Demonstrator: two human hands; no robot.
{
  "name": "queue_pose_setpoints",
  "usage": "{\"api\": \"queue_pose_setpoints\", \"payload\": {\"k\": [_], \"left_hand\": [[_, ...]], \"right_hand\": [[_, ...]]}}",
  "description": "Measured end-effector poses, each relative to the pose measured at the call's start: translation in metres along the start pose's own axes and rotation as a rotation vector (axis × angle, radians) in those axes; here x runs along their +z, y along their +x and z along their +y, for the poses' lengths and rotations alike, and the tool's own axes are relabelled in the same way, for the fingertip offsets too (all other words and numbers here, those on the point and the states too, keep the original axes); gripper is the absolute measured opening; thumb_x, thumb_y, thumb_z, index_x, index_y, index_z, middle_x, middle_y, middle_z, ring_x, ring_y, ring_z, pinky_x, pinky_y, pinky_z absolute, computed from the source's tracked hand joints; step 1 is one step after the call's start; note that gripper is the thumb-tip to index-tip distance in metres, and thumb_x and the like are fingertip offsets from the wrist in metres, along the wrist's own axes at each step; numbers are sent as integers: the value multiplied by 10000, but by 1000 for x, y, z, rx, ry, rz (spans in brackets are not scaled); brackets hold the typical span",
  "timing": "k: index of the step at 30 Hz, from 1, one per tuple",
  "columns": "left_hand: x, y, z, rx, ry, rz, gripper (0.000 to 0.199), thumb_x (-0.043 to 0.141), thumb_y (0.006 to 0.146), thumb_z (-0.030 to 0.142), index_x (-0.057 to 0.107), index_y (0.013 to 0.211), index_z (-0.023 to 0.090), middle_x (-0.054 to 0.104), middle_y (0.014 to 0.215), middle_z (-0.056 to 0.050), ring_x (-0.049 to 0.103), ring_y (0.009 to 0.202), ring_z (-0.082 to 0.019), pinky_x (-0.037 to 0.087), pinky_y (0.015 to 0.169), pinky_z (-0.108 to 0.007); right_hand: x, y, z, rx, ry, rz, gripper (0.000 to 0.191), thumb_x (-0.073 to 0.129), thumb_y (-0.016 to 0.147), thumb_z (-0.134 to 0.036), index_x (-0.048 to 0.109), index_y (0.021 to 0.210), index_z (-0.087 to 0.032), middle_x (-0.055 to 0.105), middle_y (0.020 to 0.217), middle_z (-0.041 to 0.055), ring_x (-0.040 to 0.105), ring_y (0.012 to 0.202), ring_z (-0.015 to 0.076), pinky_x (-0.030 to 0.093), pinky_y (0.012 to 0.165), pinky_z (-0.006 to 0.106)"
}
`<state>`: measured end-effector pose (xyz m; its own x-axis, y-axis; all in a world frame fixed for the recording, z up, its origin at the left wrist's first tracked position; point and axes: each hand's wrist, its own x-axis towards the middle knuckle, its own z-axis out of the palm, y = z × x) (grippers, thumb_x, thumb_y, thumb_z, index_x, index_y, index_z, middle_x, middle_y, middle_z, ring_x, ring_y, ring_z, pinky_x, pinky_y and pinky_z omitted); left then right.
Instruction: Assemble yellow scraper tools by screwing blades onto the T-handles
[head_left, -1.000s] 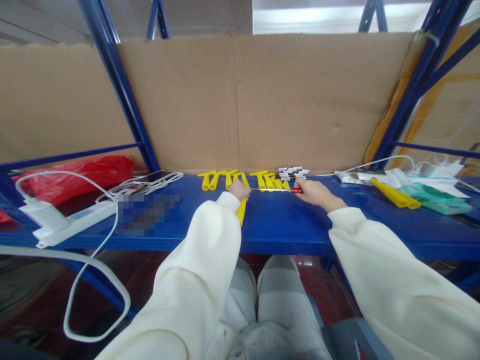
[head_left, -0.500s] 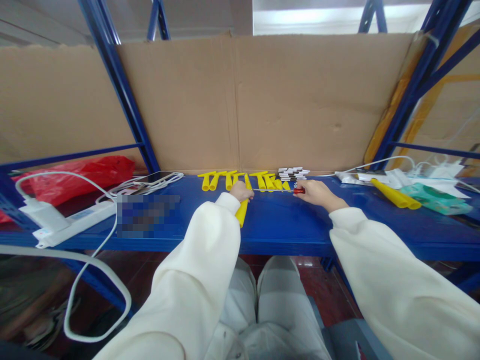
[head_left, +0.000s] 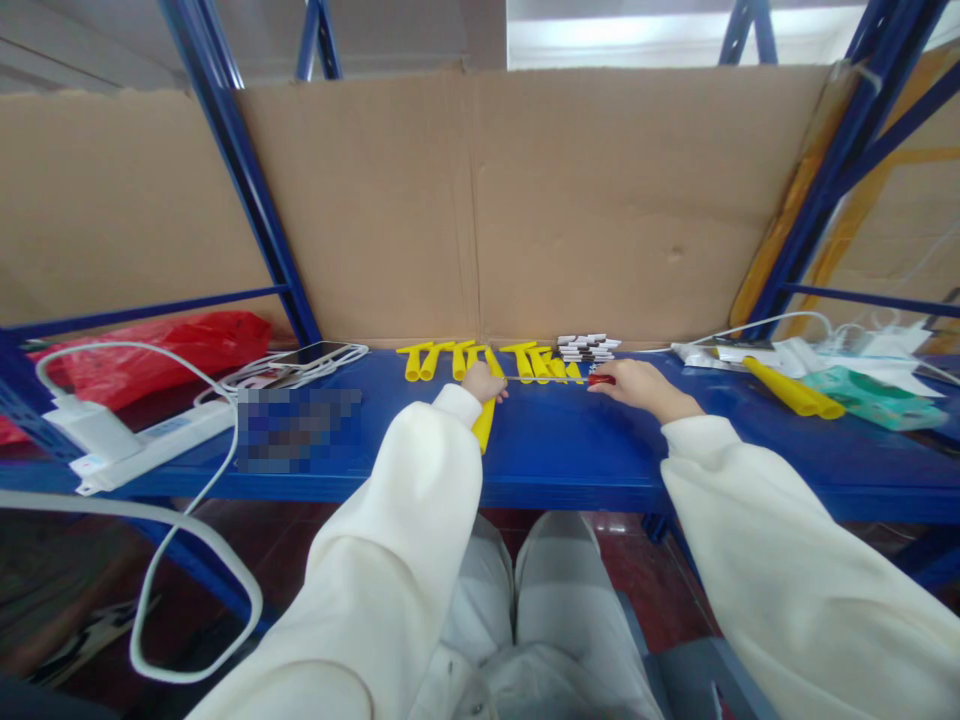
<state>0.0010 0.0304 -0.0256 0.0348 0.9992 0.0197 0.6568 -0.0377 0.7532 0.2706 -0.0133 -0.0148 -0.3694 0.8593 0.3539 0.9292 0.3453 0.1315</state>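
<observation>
My left hand (head_left: 482, 382) is closed around a yellow T-shaped plastic handle (head_left: 484, 428), whose round tube end sticks out below toward the table's front edge. In my right hand (head_left: 637, 385) is a screwdriver (head_left: 602, 380) with a red grip. Its thin metal shaft runs level to the left and reaches my left hand at the yellow handle; the tip is hidden by the fingers. Just behind my hands, several similar yellow T-shaped handles (head_left: 459, 361) stand in a row. Beside them, to the right, lies a stack of small white and black pieces (head_left: 586, 347).
The blue table (head_left: 570, 440) is backed by a cardboard sheet (head_left: 600, 200). At left are a white power strip (head_left: 157, 445), cables and a red plastic bag (head_left: 172, 355). Two yellow tubes (head_left: 795, 388) and a green packet (head_left: 870, 395) lie at right.
The top of the yellow handle in my left hand has tilted slightly to the left. My right hand has shifted a little to the right, with the screwdriver still in it.
</observation>
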Motion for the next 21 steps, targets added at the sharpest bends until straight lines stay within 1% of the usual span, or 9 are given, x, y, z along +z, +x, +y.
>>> {"api": "queue_pose_setpoints", "payload": {"k": [3,6,8,11,14,16,21], "left_hand": [[-1,-1,1,0,3,4,108,572,782,14,675,756,37,764,874,-181,734,729,-177,555,624,-197],[-1,-3,2,-16,-1,17,105,581,770,14,679,751,45,766,870,-178,737,740,-183,562,644,-207],[-2,-3,3,-23,-9,22,101,593,756,10,685,771,48,768,858,-172,739,747,-186,564,653,-209],[-2,-3,2,-19,-11,25,98,593,755,7,683,768,46,767,859,-177,741,754,-192,563,655,-215],[-2,-4,2,-17,4,30,90,599,759,16,676,738,57,767,861,-176,740,765,-193,559,656,-213],[-3,-5,2,-23,16,37,85,608,753,19,674,723,63,767,849,-171,739,768,-193,557,664,-213],[-6,-11,6,-19,48,40,129,600,742,18,663,645,75,760,797,-168,737,775,-202,555,686,-223]], "right_hand": [[0,0,-1,0,30,-35,261,535,922,-386,704,998,-202,749,1041,101,682,914,243,452,727,296],[-2,0,-5,35,3,-2,245,588,883,-381,669,1037,-208,749,983,94,681,862,246,441,685,294],[-2,0,-8,57,-27,22,246,598,870,-342,639,1067,-201,746,940,92,678,822,245,419,650,289],[-2,0,-9,53,-54,49,190,570,871,-291,630,1025,-198,740,882,87,668,768,235,385,616,282],[0,1,-6,36,-28,71,156,598,856,-332,649,939,-210,736,846,78,658,747,229,381,610,277],[1,1,-4,29,9,69,182,617,850,-378,667,904,-212,740,849,76,662,764,230,396,628,278],[2,1,0,16,55,50,268,553,903,-434,705,929,-215,756,947,84,678,843,235,424,678,287]]}}
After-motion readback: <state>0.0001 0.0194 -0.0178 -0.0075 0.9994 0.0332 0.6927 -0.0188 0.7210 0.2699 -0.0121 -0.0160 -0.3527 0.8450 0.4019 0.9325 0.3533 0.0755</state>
